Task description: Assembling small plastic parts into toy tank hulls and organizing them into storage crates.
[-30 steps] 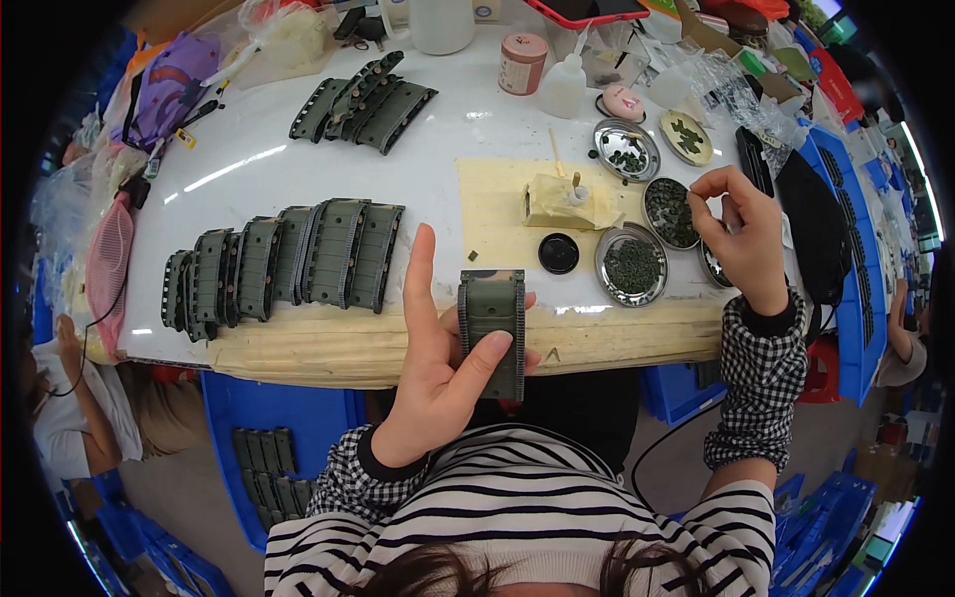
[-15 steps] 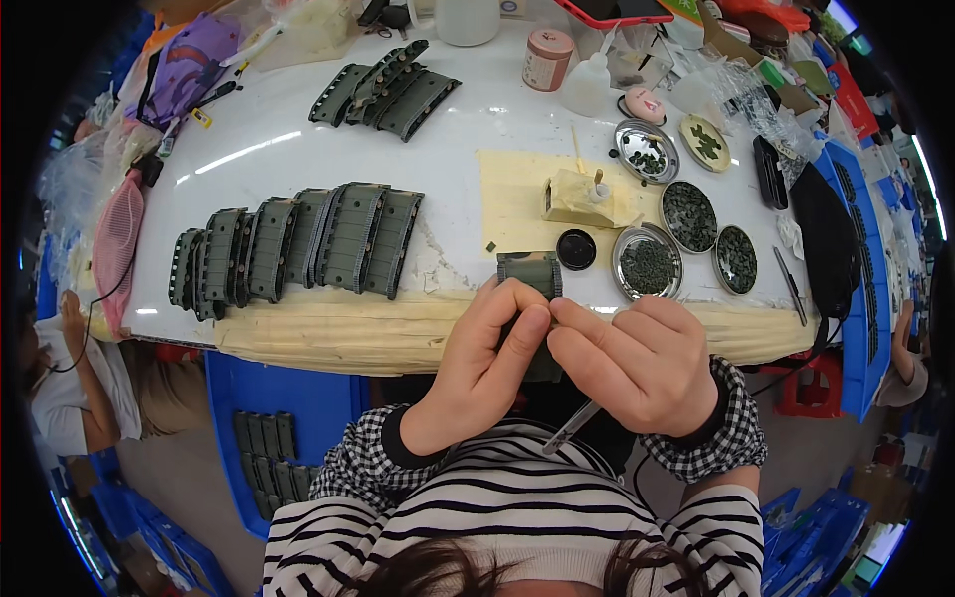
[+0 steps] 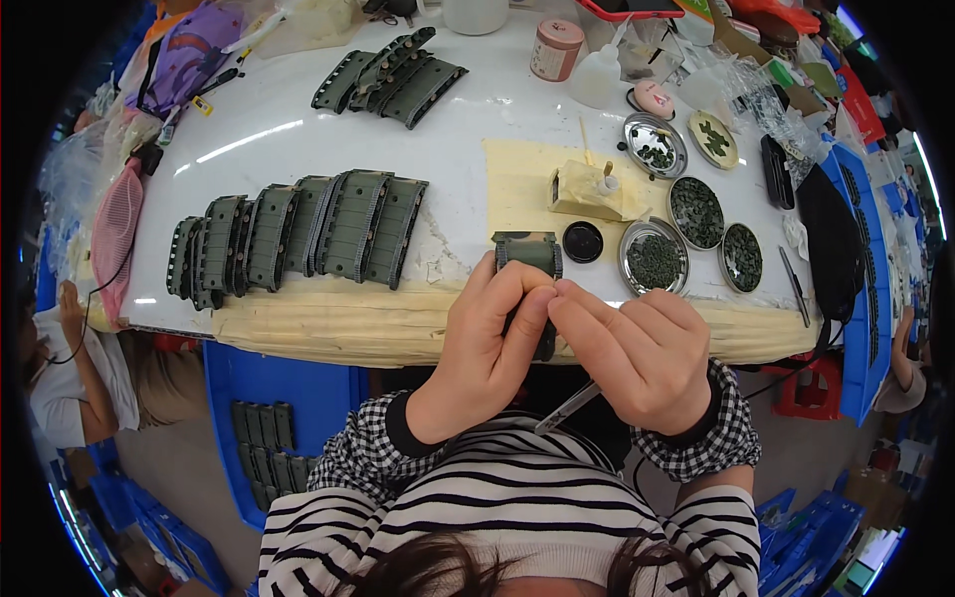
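My left hand (image 3: 466,363) is closed around a dark green, camouflage-painted model part (image 3: 527,251), whose far end sticks out beyond the fingers. The thumb and forefinger of my right hand (image 3: 642,363) are pinched against the left fingertips over that part. Whatever small piece may sit between the fingertips is hidden. A slim metal tool (image 3: 569,406), perhaps tweezers, juts out below my right palm, tucked under the curled fingers. Just beyond the hands are a small black round dish (image 3: 583,241) and a metal dish of tiny green pieces (image 3: 626,261).
Rows of similar green parts (image 3: 343,224) stand at the left, with another stack (image 3: 413,90) farther back. More dishes of green pieces (image 3: 695,212) sit at the right, beside a tape-covered block (image 3: 587,194). Padding (image 3: 318,328) lines the front edge; a blue tray (image 3: 224,398) lies below.
The view has shifted slightly. Both hands stay pinched together over the green part, with only small finger movement, and the metal tool remains under my right palm.
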### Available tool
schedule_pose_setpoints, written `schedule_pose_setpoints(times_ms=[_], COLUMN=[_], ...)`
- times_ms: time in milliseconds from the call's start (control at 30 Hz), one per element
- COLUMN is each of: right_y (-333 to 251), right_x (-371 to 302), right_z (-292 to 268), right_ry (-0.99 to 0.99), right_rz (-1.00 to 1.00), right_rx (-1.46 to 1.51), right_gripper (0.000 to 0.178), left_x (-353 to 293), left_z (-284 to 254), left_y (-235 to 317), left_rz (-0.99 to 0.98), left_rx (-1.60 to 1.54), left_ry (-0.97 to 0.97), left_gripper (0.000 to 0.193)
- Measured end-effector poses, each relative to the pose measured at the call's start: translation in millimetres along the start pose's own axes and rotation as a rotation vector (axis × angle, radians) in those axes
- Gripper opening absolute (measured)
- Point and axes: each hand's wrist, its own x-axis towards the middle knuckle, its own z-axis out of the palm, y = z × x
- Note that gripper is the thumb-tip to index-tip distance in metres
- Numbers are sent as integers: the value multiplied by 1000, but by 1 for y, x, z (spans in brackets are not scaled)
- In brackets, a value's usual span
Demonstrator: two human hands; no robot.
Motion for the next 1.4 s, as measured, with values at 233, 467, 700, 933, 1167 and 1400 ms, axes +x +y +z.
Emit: schedule_pose_setpoints(times_ms=[233,467,700,933,1167,1400], right_y=[3,2,-2,3,20,26], right_x=[-3,-2,2,1,2,-5], right_z=[6,12,12,7,9,12], right_ry=[50,91,77,136,163,104], right_rz=[199,315,522,411,324,230], right_rx=[277,422,630,513,366,296], right_gripper=[33,24,20,22,23,24], left_x=[-1,0,-4,-12,-23,-18], left_z=[0,-1,-2,-6,-2,1], left_y=[1,2,3,3,-1,3], left_rz=[-19,40,53,-87,-22,89], left_rx=[-5,46,44,-60,-73,55], left_ry=[16,54,68,-11,-62,-67], left_gripper=[15,17,15,12,72,85])
